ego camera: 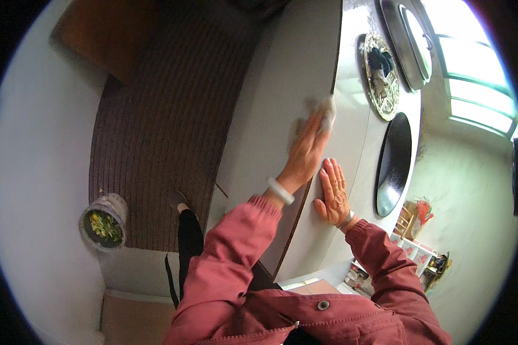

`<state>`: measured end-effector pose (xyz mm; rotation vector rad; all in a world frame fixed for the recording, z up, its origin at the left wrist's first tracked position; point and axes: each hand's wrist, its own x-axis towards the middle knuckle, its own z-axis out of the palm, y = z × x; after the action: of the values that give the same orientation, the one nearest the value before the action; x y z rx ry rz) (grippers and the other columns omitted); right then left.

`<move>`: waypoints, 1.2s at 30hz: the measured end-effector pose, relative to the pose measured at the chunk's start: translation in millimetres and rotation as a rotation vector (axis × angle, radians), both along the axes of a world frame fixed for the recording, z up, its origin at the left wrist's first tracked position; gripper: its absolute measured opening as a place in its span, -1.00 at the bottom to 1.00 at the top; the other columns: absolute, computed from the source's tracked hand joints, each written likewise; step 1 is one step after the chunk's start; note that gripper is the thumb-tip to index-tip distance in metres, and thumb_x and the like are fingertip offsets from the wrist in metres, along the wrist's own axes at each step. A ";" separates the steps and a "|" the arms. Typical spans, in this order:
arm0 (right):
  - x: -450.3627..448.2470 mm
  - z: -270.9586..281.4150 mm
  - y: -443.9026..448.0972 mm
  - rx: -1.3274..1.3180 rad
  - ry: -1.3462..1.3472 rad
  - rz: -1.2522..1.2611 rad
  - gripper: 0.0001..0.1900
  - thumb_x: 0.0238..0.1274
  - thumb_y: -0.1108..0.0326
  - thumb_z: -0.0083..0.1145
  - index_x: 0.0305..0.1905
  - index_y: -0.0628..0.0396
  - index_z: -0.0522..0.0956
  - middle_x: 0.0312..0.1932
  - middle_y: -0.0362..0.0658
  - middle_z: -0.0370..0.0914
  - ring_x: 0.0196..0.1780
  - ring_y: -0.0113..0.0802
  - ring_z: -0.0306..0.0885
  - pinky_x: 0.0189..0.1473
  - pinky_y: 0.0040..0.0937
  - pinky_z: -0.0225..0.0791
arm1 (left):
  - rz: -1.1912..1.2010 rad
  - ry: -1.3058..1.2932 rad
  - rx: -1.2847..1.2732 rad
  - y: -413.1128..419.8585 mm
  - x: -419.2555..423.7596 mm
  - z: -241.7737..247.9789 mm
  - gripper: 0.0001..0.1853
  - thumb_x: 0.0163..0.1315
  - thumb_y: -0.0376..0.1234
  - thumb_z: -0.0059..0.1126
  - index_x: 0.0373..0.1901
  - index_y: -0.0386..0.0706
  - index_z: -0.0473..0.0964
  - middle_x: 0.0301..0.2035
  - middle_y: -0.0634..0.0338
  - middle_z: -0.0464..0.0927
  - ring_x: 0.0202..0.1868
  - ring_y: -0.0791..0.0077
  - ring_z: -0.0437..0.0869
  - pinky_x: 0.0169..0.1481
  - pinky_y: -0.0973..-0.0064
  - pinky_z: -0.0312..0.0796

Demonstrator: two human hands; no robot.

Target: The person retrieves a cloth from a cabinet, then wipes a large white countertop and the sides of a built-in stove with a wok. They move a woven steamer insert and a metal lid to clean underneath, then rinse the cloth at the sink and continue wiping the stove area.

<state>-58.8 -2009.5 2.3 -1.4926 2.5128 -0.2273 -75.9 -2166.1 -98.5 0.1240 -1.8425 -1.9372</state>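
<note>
My left hand [306,148], with a pale bracelet at its wrist, presses a whitish cloth [327,116] against the front edge of the white countertop [349,125]. Motion blurs its fingers and the cloth, which is partly hidden beneath them. My right hand [334,194] lies flat on the countertop nearer my body, its fingers stretched out and holding nothing. A large dark wok [395,166] is set into the counter beyond the right hand. Farther along is a round patterned cover [388,101] with a dark crumpled cloth [380,61] on it.
A lidded pot [408,47] stands by the window [475,64]. Below the counter, a ribbed brown mat [164,129] covers the floor. A bucket [116,207] containing leafy scraps stands by the wall; a brown box-like object [99,34] is farther off.
</note>
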 end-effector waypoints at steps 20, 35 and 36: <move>3.2 6.0 6.3 -0.147 -0.047 -0.086 -0.29 0.32 0.10 0.05 0.48 0.22 0.20 0.58 0.10 0.02 0.65 -0.04 -0.10 0.63 -0.06 -0.21 | -0.093 -0.107 0.091 -7.0 -4.5 105.5 -0.48 0.60 -0.10 -0.22 0.29 -0.34 0.38 0.09 0.02 0.56 0.12 0.33 0.54 0.27 0.40 0.33; -63.3 -19.0 8.2 -0.417 0.251 -1.141 -0.38 0.34 0.15 0.05 0.42 0.21 0.29 0.56 0.23 -0.02 0.62 0.23 -0.16 0.57 0.10 -0.17 | -0.640 -0.244 0.249 60.5 -69.2 89.0 -0.43 0.60 -0.20 -0.27 0.52 -0.31 0.05 0.46 -0.11 0.15 0.50 0.13 0.18 0.53 0.29 0.10; -79.3 -24.6 9.8 -0.314 0.252 -1.132 -0.38 0.41 0.03 -0.03 0.43 0.17 0.31 0.59 0.17 -0.05 0.64 0.17 -0.20 0.58 0.11 -0.23 | -0.621 -0.212 0.081 54.1 -80.0 89.1 -0.44 0.57 -0.25 -0.23 0.50 -0.33 0.09 0.43 -0.12 0.20 0.47 0.11 0.23 0.51 0.30 0.13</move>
<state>-138.2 -1999.8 -22.2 0.0404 3.3427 -0.6365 -155.9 -2111.9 -9.4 -0.2602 -2.1130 -2.4922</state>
